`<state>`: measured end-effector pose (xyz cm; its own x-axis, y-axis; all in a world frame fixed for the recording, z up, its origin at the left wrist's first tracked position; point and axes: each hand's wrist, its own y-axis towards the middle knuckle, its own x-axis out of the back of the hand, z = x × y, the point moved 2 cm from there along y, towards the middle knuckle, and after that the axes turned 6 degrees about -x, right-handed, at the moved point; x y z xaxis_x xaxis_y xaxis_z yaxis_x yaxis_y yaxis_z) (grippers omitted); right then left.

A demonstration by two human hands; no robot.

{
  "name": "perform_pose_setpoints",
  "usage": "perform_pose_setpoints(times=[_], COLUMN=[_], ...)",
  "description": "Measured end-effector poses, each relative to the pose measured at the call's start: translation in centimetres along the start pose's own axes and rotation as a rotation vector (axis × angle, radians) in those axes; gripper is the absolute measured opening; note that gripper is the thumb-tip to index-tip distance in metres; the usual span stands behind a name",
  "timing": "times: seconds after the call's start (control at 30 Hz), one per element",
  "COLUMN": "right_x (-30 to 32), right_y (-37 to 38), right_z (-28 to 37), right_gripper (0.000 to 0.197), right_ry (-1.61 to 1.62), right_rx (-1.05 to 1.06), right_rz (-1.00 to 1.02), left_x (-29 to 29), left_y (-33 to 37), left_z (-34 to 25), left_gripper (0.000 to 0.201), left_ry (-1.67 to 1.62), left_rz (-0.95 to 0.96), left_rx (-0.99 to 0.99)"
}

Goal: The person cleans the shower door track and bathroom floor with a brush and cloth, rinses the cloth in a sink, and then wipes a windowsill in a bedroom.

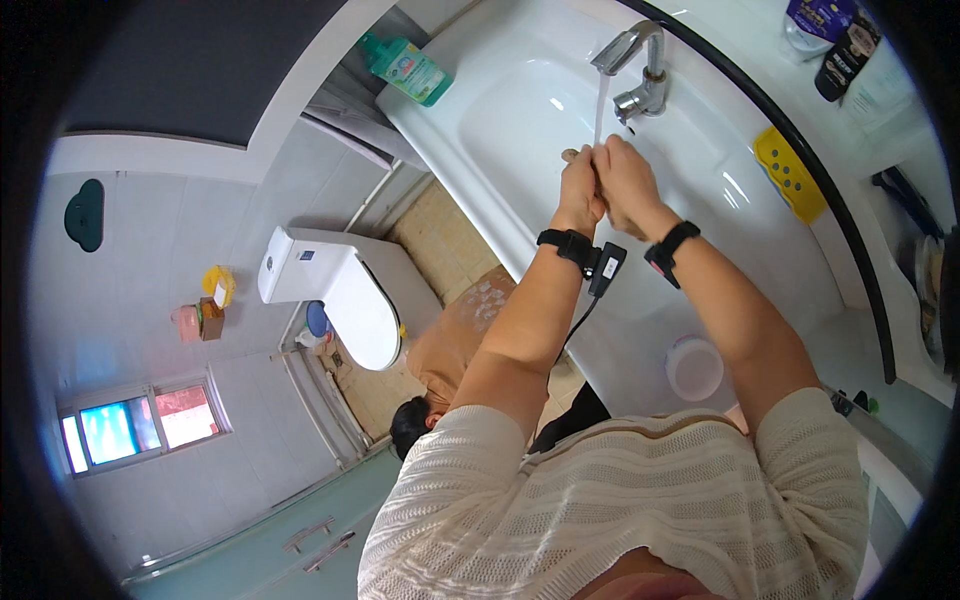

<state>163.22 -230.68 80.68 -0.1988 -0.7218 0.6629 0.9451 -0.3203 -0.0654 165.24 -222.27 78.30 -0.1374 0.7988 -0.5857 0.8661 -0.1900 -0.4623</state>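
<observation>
Over the white washbasin (520, 105), my left hand (580, 190) and my right hand (627, 178) are pressed together with fingers curled in. A thin stream of water runs from the chrome faucet (640, 65) down onto them. A small brownish thing (570, 156) pokes out at the fingertips of my left hand; its kind cannot be made out. What lies between the palms is hidden. Both wrists wear black straps, and a small black box with a cable hangs by the left one.
A green bottle (408, 70) stands on the basin's left end. A yellow soap dish (788, 173) and a white tub (694, 368) are to the right. Tubes (848, 55) lie on the far-right ledge. Another person (455, 340) bends near the toilet (362, 310) at left.
</observation>
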Motion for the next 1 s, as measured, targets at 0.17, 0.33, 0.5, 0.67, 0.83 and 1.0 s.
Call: perform_pose_setpoints(times=[0.17, 0.33, 0.5, 0.67, 0.83, 1.0], right_x=[1.3, 0.2, -0.7, -0.5, -1.0, 0.8], right_y=[1.4, -0.4, 2.0, 4.3, 1.8, 1.6], right_z=[-1.1, 1.6, -1.0, -3.4, -3.3, -2.6], right_gripper=[0.034, 0.034, 0.034, 0.039, 0.047, 0.039], right_ry=[-0.044, 0.113, 0.020, 0.151, 1.253, 1.629], right_rx=[-0.030, -0.021, -0.024, -0.126, -0.523, -0.559], right_rz=[0.069, 0.053, 0.043, -0.065, 0.319, 0.440], left_x=[-0.6, 1.4, -0.7, -1.4, -0.9, -1.1], left_y=[-0.2, 0.9, 0.5, 1.4, 3.3, 3.4], left_z=[1.1, -0.3, -1.2, -1.6, -3.3, -3.4], left_gripper=[0.028, 0.026, 0.021, 0.021, 0.027, 0.025], left_ry=[-0.014, 0.048, 0.157, 0.161, 0.123, 0.210], left_rz=[0.020, -0.043, -0.052, 0.053, 0.014, 0.069], left_rx=[0.056, -0.080, -0.020, -0.078, 0.031, 0.072])
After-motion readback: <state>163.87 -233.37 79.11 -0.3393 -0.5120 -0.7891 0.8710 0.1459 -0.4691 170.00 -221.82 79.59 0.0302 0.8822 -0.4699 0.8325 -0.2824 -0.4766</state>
